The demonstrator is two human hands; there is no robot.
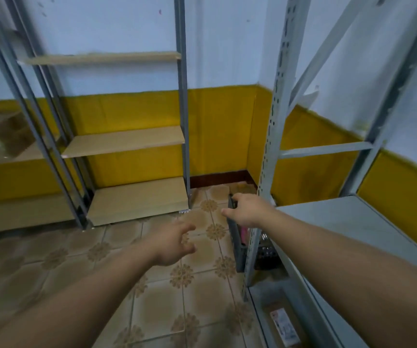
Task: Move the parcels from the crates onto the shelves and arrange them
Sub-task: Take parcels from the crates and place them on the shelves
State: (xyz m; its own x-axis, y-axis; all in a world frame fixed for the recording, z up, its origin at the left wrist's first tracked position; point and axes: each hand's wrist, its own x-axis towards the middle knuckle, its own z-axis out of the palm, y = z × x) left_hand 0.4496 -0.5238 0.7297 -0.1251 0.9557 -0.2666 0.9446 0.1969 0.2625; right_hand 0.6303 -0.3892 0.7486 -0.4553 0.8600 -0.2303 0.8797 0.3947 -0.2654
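- Hands both open and empty: left hand (174, 244) spread above the floor (152, 297), right hand (246, 209) with fingertips at the crate (238, 249) rim
- I would drag the crate clear of the rack post (265, 172) before lifting parcels out
- Count: one crate, one labelled parcel (281, 325) on the bottom shelf (257, 297), two hands

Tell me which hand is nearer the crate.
Right. The right hand is at the rim of the crate; the left hand hovers over the floor, apart, to its left.
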